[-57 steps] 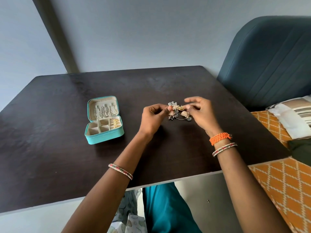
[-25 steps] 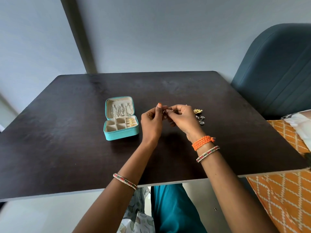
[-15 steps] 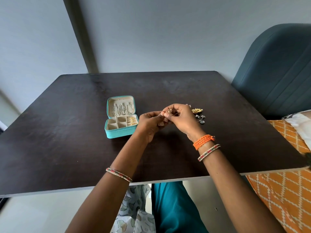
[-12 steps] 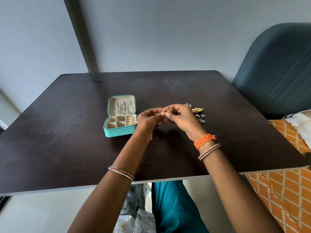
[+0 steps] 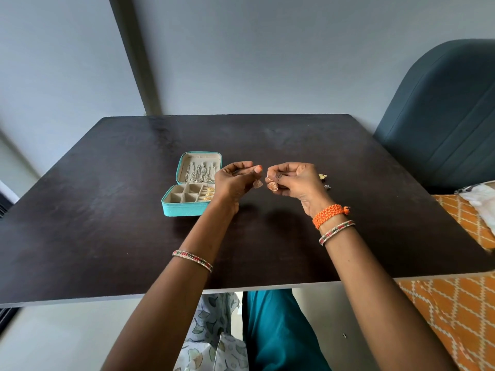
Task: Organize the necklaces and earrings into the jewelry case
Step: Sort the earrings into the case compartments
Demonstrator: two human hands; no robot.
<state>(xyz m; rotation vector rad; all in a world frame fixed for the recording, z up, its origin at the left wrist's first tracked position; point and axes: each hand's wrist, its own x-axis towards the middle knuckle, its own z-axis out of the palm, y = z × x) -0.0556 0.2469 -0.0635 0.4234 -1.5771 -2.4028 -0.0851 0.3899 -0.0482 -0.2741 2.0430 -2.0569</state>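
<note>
A small teal jewelry case [image 5: 187, 210] lies open on the dark table [image 5: 107, 223]. Silver necklaces [image 5: 199, 171] hang in its lid, and gold earrings [image 5: 208, 193] fill its right compartments. My left hand [image 5: 231, 180] pinches a rose-gold dangling earring [image 5: 258, 183] just right of the case. A little to the right, my right hand [image 5: 294, 183] pinches the matching earring [image 5: 273, 186]. Both earrings hang above the table, a small gap between them. A few loose earrings [image 5: 322, 177] lie on the table behind my right hand, partly hidden.
A dark teal upholstered chair [image 5: 442, 116] stands past the table's right side. An orange patterned cloth [image 5: 455, 303] and a pillow [image 5: 482, 196] lie at the right. The table's near edge [image 5: 107, 297] runs under my forearms.
My hands were together working on the earring pair; now they have drawn apart, each holding one earring. Earlier they lifted the pair from the loose pile.
</note>
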